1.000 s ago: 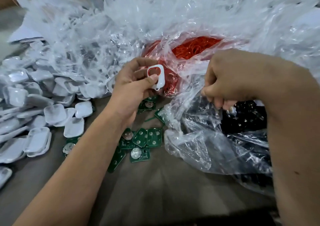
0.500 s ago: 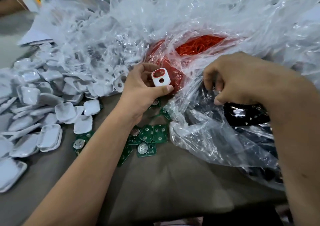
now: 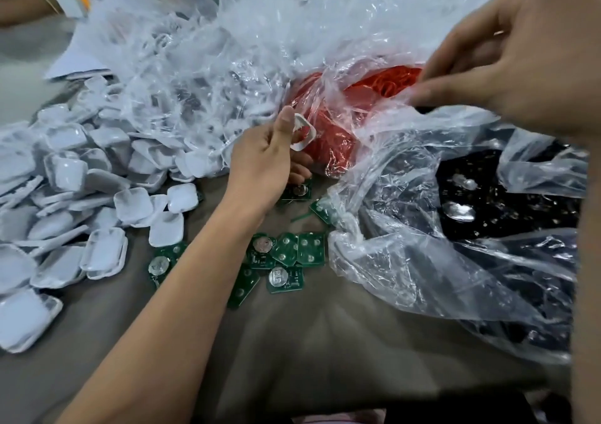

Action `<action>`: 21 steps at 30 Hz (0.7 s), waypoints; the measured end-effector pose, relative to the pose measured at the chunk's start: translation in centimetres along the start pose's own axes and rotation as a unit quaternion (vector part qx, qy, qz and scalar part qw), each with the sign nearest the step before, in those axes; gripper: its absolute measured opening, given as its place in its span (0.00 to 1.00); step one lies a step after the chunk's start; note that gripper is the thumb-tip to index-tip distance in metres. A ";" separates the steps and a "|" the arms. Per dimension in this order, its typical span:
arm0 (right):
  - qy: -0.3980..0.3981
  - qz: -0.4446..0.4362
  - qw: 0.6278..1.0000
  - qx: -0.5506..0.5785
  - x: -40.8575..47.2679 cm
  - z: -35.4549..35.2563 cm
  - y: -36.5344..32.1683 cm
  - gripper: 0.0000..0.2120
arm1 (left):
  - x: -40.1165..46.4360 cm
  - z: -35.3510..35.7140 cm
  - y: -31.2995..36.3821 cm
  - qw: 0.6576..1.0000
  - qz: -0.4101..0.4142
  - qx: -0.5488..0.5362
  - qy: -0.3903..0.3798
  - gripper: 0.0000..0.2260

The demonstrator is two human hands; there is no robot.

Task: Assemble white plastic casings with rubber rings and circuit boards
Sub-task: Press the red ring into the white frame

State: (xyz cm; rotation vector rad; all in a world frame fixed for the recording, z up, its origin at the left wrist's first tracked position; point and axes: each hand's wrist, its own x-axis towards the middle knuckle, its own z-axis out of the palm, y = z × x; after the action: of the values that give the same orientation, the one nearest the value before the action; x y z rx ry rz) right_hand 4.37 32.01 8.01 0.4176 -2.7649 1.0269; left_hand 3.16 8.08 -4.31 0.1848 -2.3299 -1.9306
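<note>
Left hand (image 3: 260,160) grip pinches 1 white casing (image 3: 304,130) at frame centre. Right hand (image 3: 507,65), upper right, fingers narrowly curled over the red rubber rings (image 3: 390,80); contents cannot be told. Draw out 1 ring only, then seat it evenly.

A small white plastic casing frame (image 3: 304,131) with rounded corners and an open window is pinched upright in the left hand (image 3: 263,160), in front of the heap of orange-red rubber rings (image 3: 383,82) lying inside a crumpled clear bag. A large pile of white rounded-square plastic casing shells (image 3: 65,202) spreads over the left of the tabletop (image 3: 325,342), several lying hollow side up, some overlapping. Small green circuit boards (image 3: 286,254), some bearing a silver coin cell, lie scattered flat near the middle of the tabletop, partly under the left forearm.
</note>
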 end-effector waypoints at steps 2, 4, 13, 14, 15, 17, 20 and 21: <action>0.006 -0.018 0.996 0.084 1.0 2.6 -0.6 0.12 | 0.0 -0.2 0.0 0.999 -0.024 -0.034 0.005 0.18; -0.017 -0.012 0.989 0.146 1.9 5.3 -1.0 0.07 | -0.1 -0.2 0.1 0.997 -0.038 -0.064 0.001 0.16; -0.010 -0.007 0.924 0.382 1.9 11.6 2.0 0.06 | 0.3 -0.3 0.2 0.983 -0.077 -0.168 0.010 0.07; -0.005 -0.006 0.918 0.396 1.9 11.7 2.2 0.07 | 0.3 -0.3 0.1 0.983 -0.077 -0.167 0.010 0.06; 0.001 -0.005 0.914 0.406 1.9 11.9 2.4 0.08 | 0.3 -0.4 0.1 0.983 -0.076 -0.167 0.010 0.06; 0.015 0.000 0.909 0.417 1.8 12.2 2.5 0.09 | 0.2 -0.4 0.1 0.983 -0.067 -0.170 0.008 0.06; 0.039 0.002 0.913 0.406 1.8 12.8 2.5 0.09 | 0.2 -0.4 0.1 0.983 -0.044 -0.178 0.007 0.08; 0.042 0.000 0.917 0.396 1.9 13.0 2.5 0.08 | 0.2 -0.4 0.1 0.983 -0.038 -0.178 0.010 0.08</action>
State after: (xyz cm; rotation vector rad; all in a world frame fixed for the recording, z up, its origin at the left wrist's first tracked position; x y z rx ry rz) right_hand 1.10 24.88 -2.77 0.4423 -2.1478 2.0842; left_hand 3.02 7.66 -4.15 0.2599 -1.9472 -2.3257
